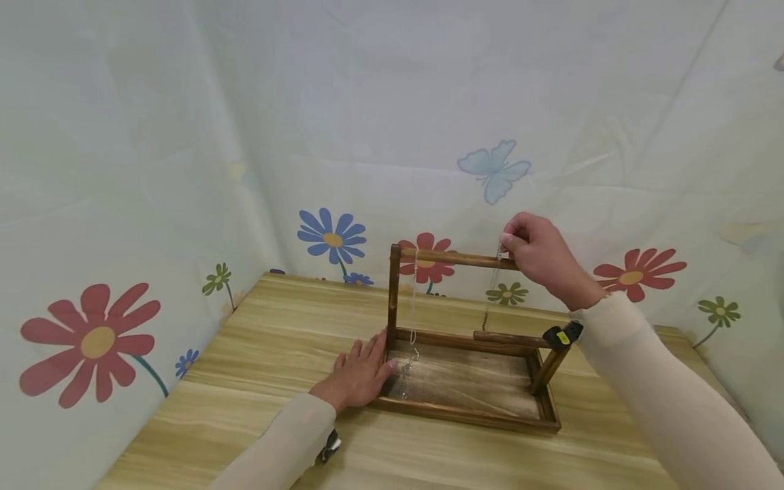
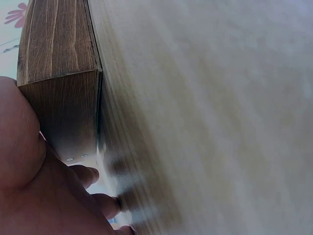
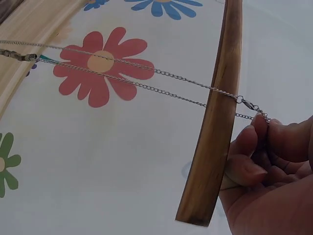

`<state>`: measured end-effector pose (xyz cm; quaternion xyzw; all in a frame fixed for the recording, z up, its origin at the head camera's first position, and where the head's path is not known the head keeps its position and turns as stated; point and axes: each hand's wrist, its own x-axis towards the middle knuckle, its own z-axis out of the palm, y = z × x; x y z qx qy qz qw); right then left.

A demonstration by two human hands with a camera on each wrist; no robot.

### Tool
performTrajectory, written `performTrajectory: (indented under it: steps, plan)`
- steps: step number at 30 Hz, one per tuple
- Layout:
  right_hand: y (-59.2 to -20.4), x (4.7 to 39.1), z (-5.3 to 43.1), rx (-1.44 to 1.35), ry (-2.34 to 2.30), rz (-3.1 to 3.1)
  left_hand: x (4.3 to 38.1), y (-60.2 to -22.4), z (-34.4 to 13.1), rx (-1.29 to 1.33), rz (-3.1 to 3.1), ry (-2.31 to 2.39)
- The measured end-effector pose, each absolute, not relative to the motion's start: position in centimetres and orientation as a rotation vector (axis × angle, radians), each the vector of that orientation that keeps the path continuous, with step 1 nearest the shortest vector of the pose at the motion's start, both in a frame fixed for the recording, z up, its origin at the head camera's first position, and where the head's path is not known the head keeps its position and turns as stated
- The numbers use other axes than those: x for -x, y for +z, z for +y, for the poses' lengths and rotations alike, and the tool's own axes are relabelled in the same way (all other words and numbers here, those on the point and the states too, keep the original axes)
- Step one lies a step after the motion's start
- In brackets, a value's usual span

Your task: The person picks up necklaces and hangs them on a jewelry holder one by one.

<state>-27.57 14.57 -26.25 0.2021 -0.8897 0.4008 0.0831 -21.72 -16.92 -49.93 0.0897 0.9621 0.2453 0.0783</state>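
A brown wooden jewelry stand (image 1: 459, 258) with a tray base stands on the table. At its upper bar, my right hand (image 1: 542, 255) pinches a silver necklace (image 3: 171, 76) near the clasp. In the right wrist view, one strand crosses in front of the bar (image 3: 215, 107) and the other passes behind it. Another silver necklace (image 1: 413, 299) hangs from the bar's left part, its lower end reaching the tray. My left hand (image 1: 358, 374) rests against the tray's left end with fingers extended; the left wrist view shows it touching the wooden side (image 2: 61, 107).
A shorter, lower bar (image 1: 511, 337) sits on the stand's right post. Light wood-grain table (image 1: 245, 367) surrounds the tray. Behind it hangs a pale cloth (image 1: 380, 136) printed with flowers and a butterfly.
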Motion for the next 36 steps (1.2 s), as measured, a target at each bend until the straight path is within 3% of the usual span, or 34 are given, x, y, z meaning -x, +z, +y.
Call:
performTrajectory:
  steps: [20,36]
  plan:
    - [-25.8,27.2,9.7,-0.649,1.175,-2.726,22.1,-50.4,-16.9,-0.249,2.887,0.707]
    - [-27.8,24.8,9.8,-0.666,0.976,-2.634,21.2,-48.8,-16.7,-0.287,2.874,0.738]
